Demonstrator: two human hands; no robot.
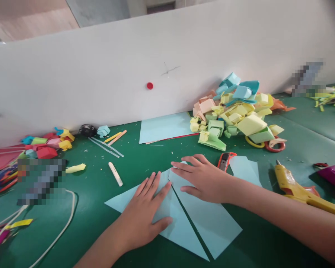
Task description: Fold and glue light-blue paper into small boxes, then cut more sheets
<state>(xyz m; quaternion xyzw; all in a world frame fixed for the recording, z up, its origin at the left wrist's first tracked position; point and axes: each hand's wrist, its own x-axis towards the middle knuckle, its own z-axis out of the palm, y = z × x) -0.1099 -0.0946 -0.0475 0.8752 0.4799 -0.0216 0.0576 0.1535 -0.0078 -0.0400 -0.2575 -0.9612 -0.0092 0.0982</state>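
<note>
Two light-blue paper pieces lie side by side on the green table, with a narrow dark gap between them. On the left paper piece [184, 235] my left hand [145, 212] rests flat, fingers spread. My right hand [202, 178] lies over the upper part of the right paper piece [214, 227], its fingers stretched toward the left. Nothing is gripped in either hand. Just beyond my right forearm are a red utility knife [225, 161] and more folded blue paper [245, 167].
A heap of folded paper shapes [240, 111] sits at the back right, near a yellow glue gun [289, 180]. Blue sheets [166, 128] lie against the white partition [114, 74]. A glue stick [115, 174], a white cable [72, 208] and colourful paper shapes [47, 147] are at left.
</note>
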